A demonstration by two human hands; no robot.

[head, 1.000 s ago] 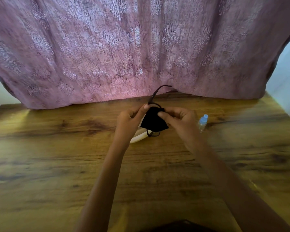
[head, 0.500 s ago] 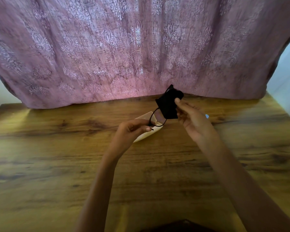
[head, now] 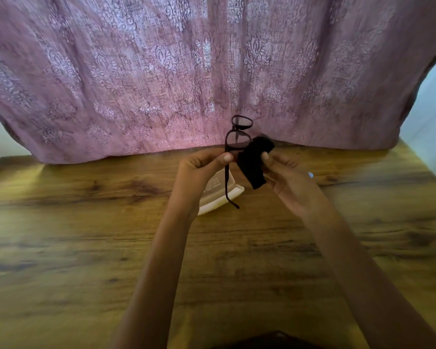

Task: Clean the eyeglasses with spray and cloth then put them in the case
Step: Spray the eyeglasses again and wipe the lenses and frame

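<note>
Your left hand (head: pixel 199 167) is pinching the thin dark-framed eyeglasses (head: pixel 238 137) upright, lenses stacked vertically, temple hanging down; your right hand (head: pixel 287 177) fingers are clamping the soft black cloth (head: pixel 254 162).

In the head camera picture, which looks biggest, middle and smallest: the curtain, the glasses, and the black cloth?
1. curtain, by far the biggest.
2. glasses and black cloth look about alike, so I can't rank them.
</note>
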